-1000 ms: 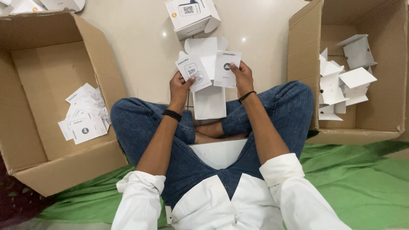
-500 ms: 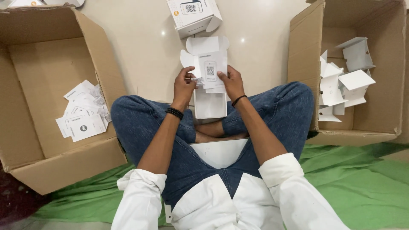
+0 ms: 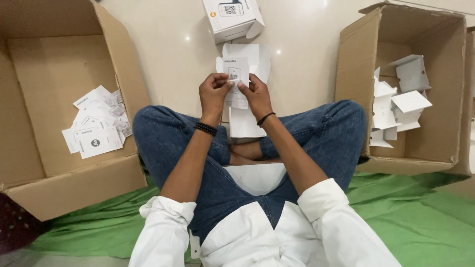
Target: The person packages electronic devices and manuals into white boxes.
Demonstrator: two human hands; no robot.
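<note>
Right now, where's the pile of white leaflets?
Head view: the pile of white leaflets lies inside the open cardboard box on the person's left, beside the left knee.

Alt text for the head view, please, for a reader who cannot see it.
Seated cross-legged on a pale floor, a person's left hand and right hand hold a small white card together. Open cardboard boxes flank them: the left box holds leaflets, the right box folded white inserts.

Bright, even indoor light from overhead. Small glare spots on glossy floor [image 3: 188, 37]. Soft shadows inside left cardboard box [image 3: 29, 20]. Sharp focus, mild wide-angle stretch at edges.
</note>
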